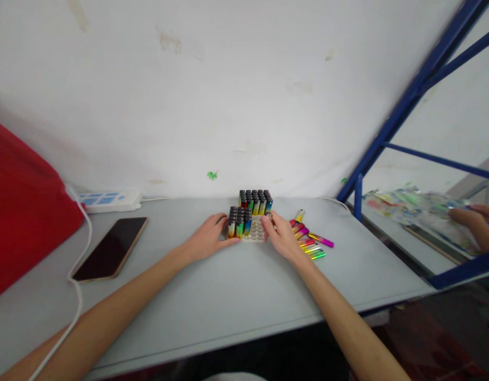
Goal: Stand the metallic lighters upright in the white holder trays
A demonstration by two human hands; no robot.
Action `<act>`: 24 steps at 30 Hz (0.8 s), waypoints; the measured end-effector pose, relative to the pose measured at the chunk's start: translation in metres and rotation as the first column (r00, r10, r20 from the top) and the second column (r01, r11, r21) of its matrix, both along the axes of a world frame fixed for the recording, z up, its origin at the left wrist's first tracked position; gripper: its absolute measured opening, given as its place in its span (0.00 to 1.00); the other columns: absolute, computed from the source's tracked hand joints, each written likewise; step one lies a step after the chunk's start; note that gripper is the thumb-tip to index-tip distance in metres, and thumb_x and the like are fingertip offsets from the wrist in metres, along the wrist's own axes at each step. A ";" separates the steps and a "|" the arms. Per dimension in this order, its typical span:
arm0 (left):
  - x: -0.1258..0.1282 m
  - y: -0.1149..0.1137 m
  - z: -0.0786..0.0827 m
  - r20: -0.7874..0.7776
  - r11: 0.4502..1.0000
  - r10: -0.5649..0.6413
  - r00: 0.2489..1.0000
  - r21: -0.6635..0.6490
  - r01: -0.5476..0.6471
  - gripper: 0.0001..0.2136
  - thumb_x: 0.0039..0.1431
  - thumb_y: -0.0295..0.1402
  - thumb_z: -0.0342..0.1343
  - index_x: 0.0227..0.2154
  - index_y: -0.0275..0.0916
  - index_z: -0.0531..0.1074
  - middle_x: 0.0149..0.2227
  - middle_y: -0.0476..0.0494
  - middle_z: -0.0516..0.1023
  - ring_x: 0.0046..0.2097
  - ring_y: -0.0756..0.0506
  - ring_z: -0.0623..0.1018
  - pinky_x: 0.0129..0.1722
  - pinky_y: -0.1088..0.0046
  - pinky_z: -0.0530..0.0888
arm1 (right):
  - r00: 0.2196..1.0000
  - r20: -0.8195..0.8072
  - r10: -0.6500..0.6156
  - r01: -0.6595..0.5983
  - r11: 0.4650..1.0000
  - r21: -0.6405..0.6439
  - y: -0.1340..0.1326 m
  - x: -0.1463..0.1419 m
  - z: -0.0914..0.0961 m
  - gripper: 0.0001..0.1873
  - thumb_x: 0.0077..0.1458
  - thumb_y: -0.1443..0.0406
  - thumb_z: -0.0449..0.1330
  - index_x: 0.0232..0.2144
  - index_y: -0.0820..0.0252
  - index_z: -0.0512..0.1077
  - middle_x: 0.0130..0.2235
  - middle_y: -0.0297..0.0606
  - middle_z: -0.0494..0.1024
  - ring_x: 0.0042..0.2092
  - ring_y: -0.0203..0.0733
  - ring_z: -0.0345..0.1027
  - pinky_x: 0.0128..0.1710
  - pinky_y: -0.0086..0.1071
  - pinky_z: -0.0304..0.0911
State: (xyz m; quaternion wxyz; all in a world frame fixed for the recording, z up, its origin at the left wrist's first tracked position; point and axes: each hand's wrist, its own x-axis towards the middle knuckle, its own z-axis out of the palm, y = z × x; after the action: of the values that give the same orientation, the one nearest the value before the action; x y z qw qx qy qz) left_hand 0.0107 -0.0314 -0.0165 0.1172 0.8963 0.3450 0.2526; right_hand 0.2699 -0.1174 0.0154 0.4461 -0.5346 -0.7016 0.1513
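Metallic-coloured lighters [239,225] with black tops stand upright in the left part of a pale tray [253,236] with rows of small holes. My left hand [210,238] grips this tray's left end, thumb along the front and fingers round the far side. Over the tray's right side, my right hand [283,235] is closed in a pinch on a lighter [269,216], mostly hidden by the fingers. Just behind stands a block of more upright lighters [255,201]. Loose shiny lighters [311,246] in red, purple, yellow and green lie to the right of my right hand.
A phone [112,248] and a white power strip [112,201] lie at left, beside a red cloth [26,206] and a white cable [78,296]. Blue metal bars [403,111] rise at right. Beyond them, another person's hand [472,225] touches a clear plastic bag [419,211].
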 end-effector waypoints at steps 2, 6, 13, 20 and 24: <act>0.000 0.000 0.001 -0.004 1.000 -0.008 1.000 0.002 0.008 0.36 0.64 0.63 0.58 0.60 0.36 0.73 0.64 0.29 0.75 0.65 0.29 0.74 0.69 0.50 0.70 | 0.999 0.040 0.025 -0.027 0.999 0.047 0.000 0.001 0.000 0.20 0.75 0.50 0.48 0.33 0.54 0.63 0.35 0.37 0.73 0.39 0.44 0.68 0.41 0.35 0.61; 0.000 0.000 0.001 -0.001 1.000 -0.019 1.000 -0.003 0.019 0.36 0.64 0.63 0.58 0.60 0.37 0.73 0.63 0.29 0.75 0.64 0.29 0.74 0.68 0.49 0.71 | 0.987 0.152 0.055 -0.059 0.998 0.022 -0.002 0.001 -0.001 0.24 0.75 0.48 0.49 0.29 0.54 0.62 0.31 0.34 0.72 0.33 0.42 0.65 0.36 0.34 0.59; 0.000 0.000 -0.001 -0.006 1.000 -0.020 1.000 0.014 0.020 0.35 0.65 0.63 0.57 0.61 0.38 0.73 0.64 0.30 0.75 0.65 0.30 0.74 0.68 0.51 0.70 | 0.970 0.202 0.134 -0.128 0.991 -0.041 -0.002 -0.005 -0.003 0.19 0.76 0.54 0.53 0.33 0.56 0.69 0.32 0.37 0.79 0.34 0.43 0.73 0.37 0.33 0.62; -0.001 0.000 -0.001 -0.016 1.000 -0.005 1.000 0.008 0.005 0.36 0.64 0.63 0.57 0.61 0.36 0.73 0.64 0.28 0.75 0.65 0.29 0.74 0.69 0.48 0.69 | 0.852 0.521 0.058 -0.055 0.998 -0.022 -0.001 -0.015 -0.001 0.14 0.76 0.56 0.56 0.41 0.60 0.74 0.41 0.44 0.81 0.42 0.47 0.75 0.44 0.37 0.67; -0.003 0.005 -0.004 0.012 1.000 -0.018 1.000 0.015 0.018 0.37 0.64 0.64 0.56 0.62 0.37 0.73 0.64 0.29 0.75 0.66 0.29 0.74 0.70 0.47 0.69 | 0.748 0.663 -0.014 0.019 1.000 0.000 -0.004 -0.024 0.000 0.20 0.76 0.52 0.53 0.44 0.61 0.76 0.45 0.48 0.81 0.48 0.51 0.75 0.51 0.41 0.67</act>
State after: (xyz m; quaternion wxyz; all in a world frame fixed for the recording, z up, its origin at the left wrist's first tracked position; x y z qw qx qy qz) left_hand 0.0080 -0.0269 -0.0202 0.1150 0.8986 0.3345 0.2595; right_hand 0.2457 -0.1215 0.0156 0.1678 -0.5613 -0.8089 -0.0495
